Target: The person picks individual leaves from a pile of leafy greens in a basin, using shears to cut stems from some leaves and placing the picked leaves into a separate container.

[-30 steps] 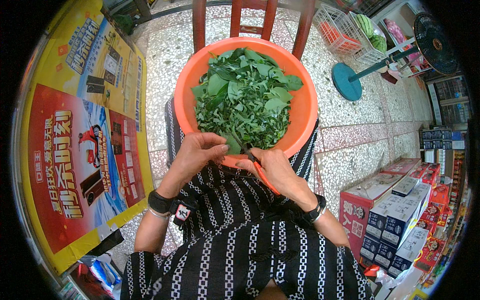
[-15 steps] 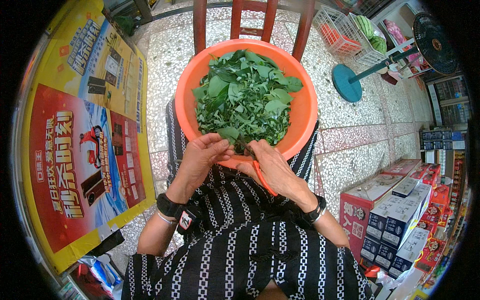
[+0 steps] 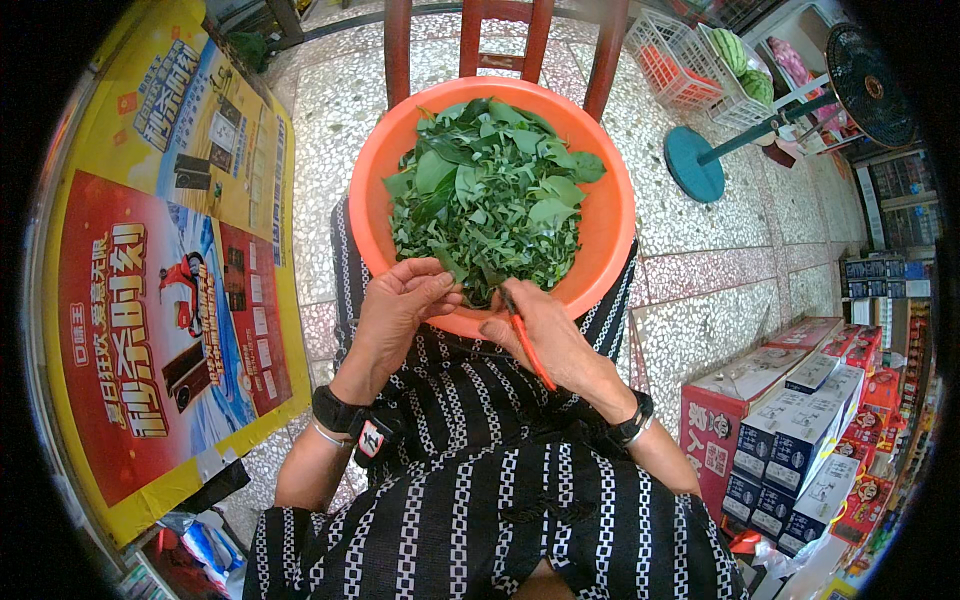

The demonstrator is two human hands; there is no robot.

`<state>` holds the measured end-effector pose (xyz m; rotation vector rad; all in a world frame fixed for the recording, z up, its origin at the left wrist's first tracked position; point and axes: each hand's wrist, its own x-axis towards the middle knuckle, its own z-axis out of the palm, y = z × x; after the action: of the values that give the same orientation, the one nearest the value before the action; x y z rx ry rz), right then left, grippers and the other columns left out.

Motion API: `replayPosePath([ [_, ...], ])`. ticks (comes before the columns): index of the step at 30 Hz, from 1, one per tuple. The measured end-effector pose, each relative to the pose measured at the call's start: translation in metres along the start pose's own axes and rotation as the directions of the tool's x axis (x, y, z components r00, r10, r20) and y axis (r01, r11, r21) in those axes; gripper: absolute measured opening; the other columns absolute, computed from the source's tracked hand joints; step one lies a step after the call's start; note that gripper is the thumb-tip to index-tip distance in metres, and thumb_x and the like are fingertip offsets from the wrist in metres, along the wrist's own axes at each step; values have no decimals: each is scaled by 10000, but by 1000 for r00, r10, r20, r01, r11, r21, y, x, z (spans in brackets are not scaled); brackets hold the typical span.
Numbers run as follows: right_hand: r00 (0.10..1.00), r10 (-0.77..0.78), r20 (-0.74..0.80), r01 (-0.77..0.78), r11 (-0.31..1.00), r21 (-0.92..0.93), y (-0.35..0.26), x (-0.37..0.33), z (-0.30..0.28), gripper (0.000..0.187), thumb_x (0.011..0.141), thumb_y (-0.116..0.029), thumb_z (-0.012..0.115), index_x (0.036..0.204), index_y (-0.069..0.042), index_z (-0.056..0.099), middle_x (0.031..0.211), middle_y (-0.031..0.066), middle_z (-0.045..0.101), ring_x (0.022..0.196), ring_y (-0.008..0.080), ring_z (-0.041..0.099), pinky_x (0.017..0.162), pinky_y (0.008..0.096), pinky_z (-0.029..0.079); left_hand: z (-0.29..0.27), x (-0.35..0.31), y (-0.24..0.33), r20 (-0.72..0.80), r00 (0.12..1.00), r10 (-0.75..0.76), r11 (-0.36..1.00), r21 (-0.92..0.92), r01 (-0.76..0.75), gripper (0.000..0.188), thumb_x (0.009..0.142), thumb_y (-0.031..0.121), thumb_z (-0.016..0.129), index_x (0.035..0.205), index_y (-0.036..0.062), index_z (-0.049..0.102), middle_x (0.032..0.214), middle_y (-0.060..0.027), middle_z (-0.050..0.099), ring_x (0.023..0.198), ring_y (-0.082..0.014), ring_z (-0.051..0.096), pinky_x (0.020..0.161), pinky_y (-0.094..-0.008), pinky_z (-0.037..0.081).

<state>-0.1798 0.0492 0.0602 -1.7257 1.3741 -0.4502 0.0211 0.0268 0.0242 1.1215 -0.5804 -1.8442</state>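
An orange basin (image 3: 613, 215) rests on my lap, full of green leaves (image 3: 490, 190); whole ones lie on top and toward the far side, cut strips nearer me. Over its near rim, my left hand (image 3: 408, 300) pinches a green leaf (image 3: 452, 266) between thumb and fingers. Close beside it on the right, my right hand (image 3: 545, 335) is wrapped round scissors with an orange-red handle (image 3: 530, 350). Their dark blades are mostly hidden among the leaves and fingers.
A red wooden chair (image 3: 398, 50) stands just beyond the basin. At right are a fan with a teal base (image 3: 694, 164), a white crate (image 3: 660, 65), watermelons (image 3: 728, 50) and stacked boxes (image 3: 790, 440). A yellow and red poster panel (image 3: 180, 300) lines the left side.
The scissors' handle has turned a little in my right hand, and more of it shows. The leaf in my left hand is tilted differently and shows less of its face.
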Motion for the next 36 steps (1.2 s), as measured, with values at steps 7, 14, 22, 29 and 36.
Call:
replayPosePath([
  [7, 993, -81, 88, 95, 981, -167, 6, 1, 7, 448, 880, -378, 586, 1075, 6, 465, 902, 192, 486, 872, 356, 492, 760, 433, 406, 1, -2, 7, 20, 999, 26, 993, 115, -28, 162, 831, 79, 673, 956, -4, 612, 838, -100, 673, 735, -166, 667, 666, -247, 547],
  [14, 987, -159, 17, 160, 965, -208, 4, 3, 7, 511, 840, -462, 611, 967, 27, 529, 817, 220, 561, 765, 383, 571, 672, 449, 445, 1, -2, 8, 77, 994, -72, 932, 359, 40, 144, 824, 80, 678, 923, -17, 638, 793, -69, 657, 693, -138, 641, 643, -246, 534],
  [22, 999, 22, -39, -23, 1000, -21, 6, 4, 3, 362, 852, -320, 650, 842, 24, 539, 559, 151, 502, 493, 254, 477, 484, 373, 382, -4, 6, 4, 45, 997, -70, 962, 266, 56, 190, 842, 77, 654, 994, -34, 627, 847, -70, 659, 727, -133, 636, 675, -243, 528],
  [29, 981, -169, -92, 156, 979, -133, 7, 5, 7, 439, 843, -389, 640, 992, 5, 517, 777, 164, 528, 682, 318, 519, 622, 410, 428, -3, 9, 4, 19, 998, -62, 969, 239, 56, 202, 849, 36, 630, 1045, -9, 611, 903, -77, 653, 794, -173, 662, 722, -262, 556],
  [36, 996, -87, 30, 91, 954, -284, 9, 2, 5, 471, 848, -421, 614, 994, 11, 497, 852, 190, 525, 777, 385, 530, 674, 446, 429, 2, 7, 13, 104, 994, -23, 968, 253, -4, 466, 814, 28, 654, 1238, -23, 466, 898, -83, 630, 788, -166, 637, 728, -270, 534],
])
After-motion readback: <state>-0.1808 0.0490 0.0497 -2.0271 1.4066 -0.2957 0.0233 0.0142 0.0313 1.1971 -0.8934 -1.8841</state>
